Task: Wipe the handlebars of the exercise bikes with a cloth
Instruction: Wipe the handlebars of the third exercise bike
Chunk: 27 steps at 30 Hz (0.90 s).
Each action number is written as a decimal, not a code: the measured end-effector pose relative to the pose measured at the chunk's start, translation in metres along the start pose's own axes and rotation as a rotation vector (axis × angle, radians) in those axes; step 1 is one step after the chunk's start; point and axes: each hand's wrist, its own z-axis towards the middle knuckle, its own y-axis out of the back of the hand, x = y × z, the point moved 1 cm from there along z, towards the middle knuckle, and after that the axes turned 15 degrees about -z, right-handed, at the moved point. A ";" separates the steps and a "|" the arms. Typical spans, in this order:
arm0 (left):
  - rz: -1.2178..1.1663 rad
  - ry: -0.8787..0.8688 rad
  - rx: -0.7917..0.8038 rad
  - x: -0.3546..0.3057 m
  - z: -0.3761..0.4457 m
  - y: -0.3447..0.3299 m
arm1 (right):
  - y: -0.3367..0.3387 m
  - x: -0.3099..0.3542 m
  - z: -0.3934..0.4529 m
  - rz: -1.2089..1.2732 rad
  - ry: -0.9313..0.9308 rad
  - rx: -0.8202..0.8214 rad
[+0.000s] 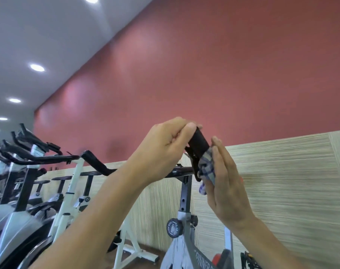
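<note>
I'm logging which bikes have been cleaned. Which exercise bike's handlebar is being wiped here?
The nearest grey-framed bike by the striped wall: the left hand grips its black handlebar end while the right hand presses a checked cloth against it. The bikes on the left are untouched.

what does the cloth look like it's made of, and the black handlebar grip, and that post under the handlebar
Cloth: soft woven fabric, probably cotton; a checked pattern, and it crumples under the right hand.
Handlebar grip, pinched by the left hand: matte black, likely rubber or foam.
Post: dark painted metal, seemingly steel; square section with adjustment holes.
</note>
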 end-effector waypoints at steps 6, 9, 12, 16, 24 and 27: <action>0.137 -0.008 0.083 0.005 0.017 0.013 | -0.001 0.016 0.036 0.060 -0.022 -0.041; 0.194 0.009 0.080 0.003 0.017 0.013 | -0.007 0.000 0.013 0.067 -0.028 -0.008; 0.210 -0.006 0.054 0.001 0.014 0.006 | -0.009 -0.013 -0.017 0.171 -0.092 0.046; 0.321 -0.119 -0.012 -0.003 0.017 -0.012 | -0.006 -0.004 -0.004 0.268 -0.178 0.027; 0.604 -0.249 -0.190 0.009 0.023 -0.026 | -0.022 -0.030 -0.027 0.337 -0.282 0.121; 0.612 -0.264 -0.156 0.012 0.027 -0.023 | -0.024 -0.017 -0.011 0.436 -0.315 0.119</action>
